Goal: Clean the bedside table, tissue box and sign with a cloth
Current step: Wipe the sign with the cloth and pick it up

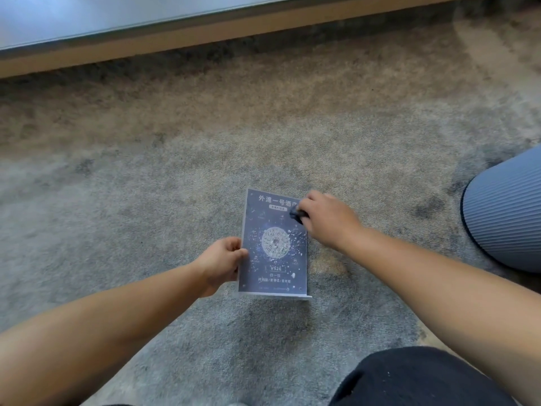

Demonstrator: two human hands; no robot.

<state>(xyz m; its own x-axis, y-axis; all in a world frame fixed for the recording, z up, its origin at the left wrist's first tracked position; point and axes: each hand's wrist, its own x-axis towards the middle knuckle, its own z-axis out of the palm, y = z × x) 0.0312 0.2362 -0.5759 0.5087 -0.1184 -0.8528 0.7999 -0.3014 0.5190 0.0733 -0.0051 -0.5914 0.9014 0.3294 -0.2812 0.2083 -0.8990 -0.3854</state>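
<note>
A dark blue sign (pixel 273 244) in a clear stand, printed with white characters and a round pattern, is held above the carpet in the middle of the head view. My left hand (pixel 222 260) grips its left edge. My right hand (pixel 325 219) presses a small dark cloth (pixel 298 213) against the sign's upper right corner; most of the cloth is hidden under my fingers. The bedside table and tissue box are out of view.
Grey-brown carpet (pixel 175 171) fills the floor. A wooden skirting with a grey panel (pixel 146 33) runs along the top. A ribbed blue-grey rounded seat (pixel 509 212) stands at the right. My dark-clothed knee (pixel 415 379) shows at the bottom right.
</note>
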